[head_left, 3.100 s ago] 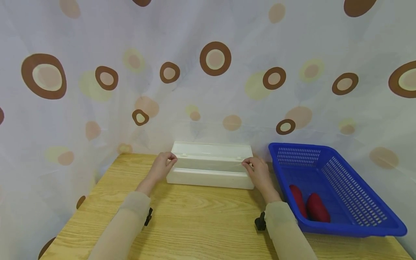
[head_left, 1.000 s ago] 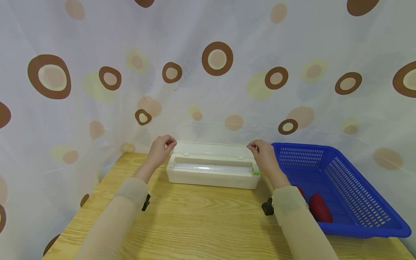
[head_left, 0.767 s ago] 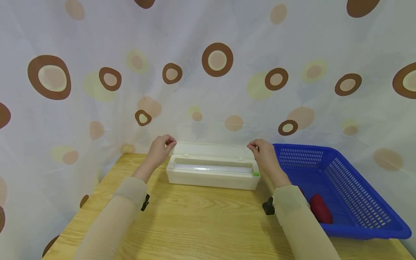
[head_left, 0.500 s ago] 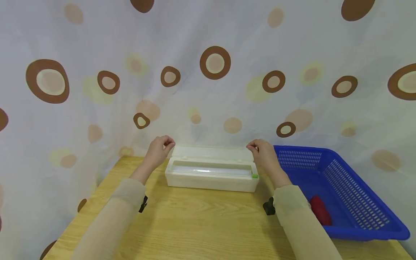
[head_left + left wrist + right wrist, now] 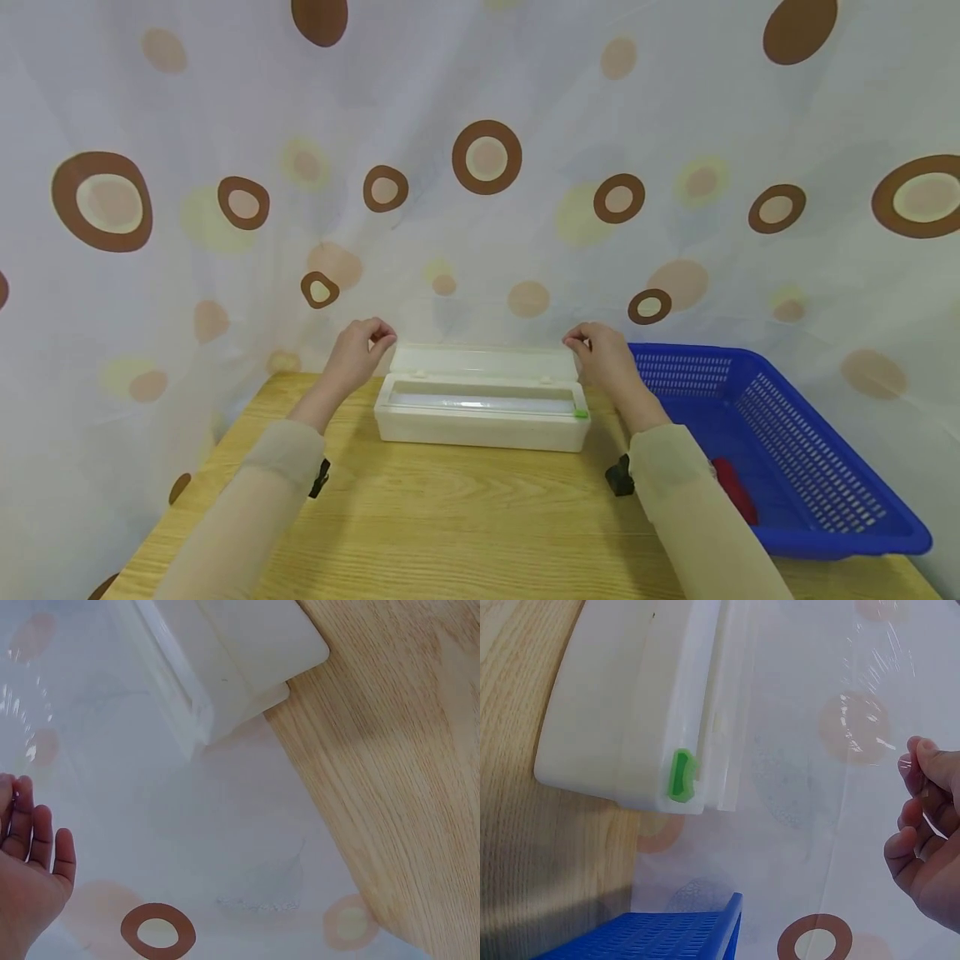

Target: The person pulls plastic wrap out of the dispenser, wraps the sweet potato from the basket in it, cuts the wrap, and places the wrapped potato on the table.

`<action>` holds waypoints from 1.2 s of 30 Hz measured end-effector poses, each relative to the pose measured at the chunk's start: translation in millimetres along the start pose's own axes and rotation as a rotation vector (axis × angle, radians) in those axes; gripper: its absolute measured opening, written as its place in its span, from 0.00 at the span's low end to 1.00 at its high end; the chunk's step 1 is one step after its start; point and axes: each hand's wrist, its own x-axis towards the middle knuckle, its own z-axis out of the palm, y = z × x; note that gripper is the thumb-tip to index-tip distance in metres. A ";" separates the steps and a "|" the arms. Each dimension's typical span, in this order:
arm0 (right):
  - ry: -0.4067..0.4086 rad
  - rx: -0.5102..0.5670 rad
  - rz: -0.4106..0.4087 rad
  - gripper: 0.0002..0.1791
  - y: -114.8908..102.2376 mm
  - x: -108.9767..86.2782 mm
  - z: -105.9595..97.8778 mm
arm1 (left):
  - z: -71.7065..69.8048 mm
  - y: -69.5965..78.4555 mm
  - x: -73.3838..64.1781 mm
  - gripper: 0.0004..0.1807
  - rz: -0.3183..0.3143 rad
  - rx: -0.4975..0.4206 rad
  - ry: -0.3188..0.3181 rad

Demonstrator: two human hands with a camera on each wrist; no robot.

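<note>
A white cling film dispenser box (image 5: 480, 432) lies on the table, its lid (image 5: 480, 361) tipped back against the curtain. Through its top shows a whitish roll (image 5: 480, 403), and a green slider cutter (image 5: 681, 776) sits at its right end. My left hand (image 5: 358, 354) pinches between thumb and fingertips, raised beyond the lid's left end. Past the other end, my right hand (image 5: 606, 362) pinches the same way. Glints in both wrist views reveal clear cling film (image 5: 877, 667) at the fingertips, stretched between the hands. Whether it still joins the roll I cannot tell.
A blue plastic basket (image 5: 832, 546) stands at the table's right, beside my right forearm. Inside it is a red object (image 5: 735, 490), partly hidden by the sleeve. The wooden table (image 5: 450, 525) meets a spotted curtain (image 5: 480, 250) right behind the box.
From low over the box three seconds ago, both hands have risen and moved outward and back, pinching film. The roll and green slider have come into sight. Lately the hands barely move; the view tilts slightly.
</note>
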 end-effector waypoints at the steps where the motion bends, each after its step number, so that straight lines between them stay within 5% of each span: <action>1: -0.004 0.001 -0.004 0.11 -0.7 0.4 -0.9 | -1.0 0.1 0.1 0.07 0.001 0.002 0.000; 36: 0.034 -0.005 -0.110 0.10 -5.4 14.8 -23.1 | -19.5 11.7 16.1 0.07 0.016 0.003 0.021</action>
